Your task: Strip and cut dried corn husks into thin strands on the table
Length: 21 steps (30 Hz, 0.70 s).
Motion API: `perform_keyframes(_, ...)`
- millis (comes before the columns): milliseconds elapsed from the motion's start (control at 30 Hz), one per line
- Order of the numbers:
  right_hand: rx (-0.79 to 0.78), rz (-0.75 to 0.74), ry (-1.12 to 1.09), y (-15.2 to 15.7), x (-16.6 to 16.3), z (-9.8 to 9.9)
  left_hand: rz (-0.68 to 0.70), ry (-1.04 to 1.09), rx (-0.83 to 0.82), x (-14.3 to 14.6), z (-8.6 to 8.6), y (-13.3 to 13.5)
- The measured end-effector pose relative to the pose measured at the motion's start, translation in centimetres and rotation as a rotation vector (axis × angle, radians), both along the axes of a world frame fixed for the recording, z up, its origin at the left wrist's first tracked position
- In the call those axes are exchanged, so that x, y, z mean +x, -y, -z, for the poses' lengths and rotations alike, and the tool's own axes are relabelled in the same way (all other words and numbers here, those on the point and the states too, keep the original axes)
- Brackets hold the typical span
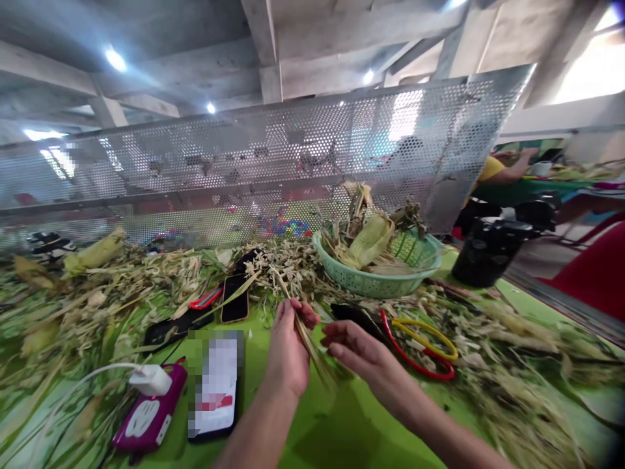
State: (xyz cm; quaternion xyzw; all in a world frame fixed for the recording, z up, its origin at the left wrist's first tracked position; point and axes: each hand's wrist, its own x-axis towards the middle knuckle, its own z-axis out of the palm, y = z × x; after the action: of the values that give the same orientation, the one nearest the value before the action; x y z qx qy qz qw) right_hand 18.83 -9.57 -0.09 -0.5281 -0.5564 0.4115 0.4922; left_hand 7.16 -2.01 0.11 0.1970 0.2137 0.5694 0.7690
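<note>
My left hand (288, 348) pinches a thin strip of dried corn husk (316, 360) between thumb and fingers, over the green tabletop. The strip slants from the upper left down to the right, and its lower end is blurred. Just right of it is my right hand (359, 348), fingers apart and slightly bent, with nothing visible in it. Beside that hand lie large scissors (385, 326) with one red and one yellow handle loop. Beyond both hands, a pale green plastic basket (371, 283) holds husks and an ear of corn in its husk (374, 241).
Left of my hands lie a phone with a lit screen (217, 387), a dark phone (235, 299), a red cutter (208, 298) and a purple power strip (163, 413) with a white charger. Husk scraps (161, 273) cover much of the table. A black bin (491, 254) stands right; a perforated metal panel (293, 150) rises behind.
</note>
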Motion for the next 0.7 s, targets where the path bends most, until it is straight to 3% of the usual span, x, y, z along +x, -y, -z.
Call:
perform_keyframes(133, 0.007, 0.043, 0.348, 0.0, -1.6, 2.0, -0.009, 0.064, -0.011, -0.2, -0.4, 0.5)
perform_keyframes(233, -0.035, 0.032, 0.332, -0.2, -1.5, 2.6, 0.022, 0.045, -0.012, -0.9, -0.7, 0.5)
perform_keyframes(467, -0.089, -0.082, 0.099, -0.2, 0.3, 0.2, -0.058, 0.092, -0.03, -4.1, -1.2, -1.3)
perform_keyframes(700, 0.075, -0.063, 0.436, -0.1, 0.6, 0.3, -0.07, 0.106, -0.043, -5.0, -1.3, -1.8)
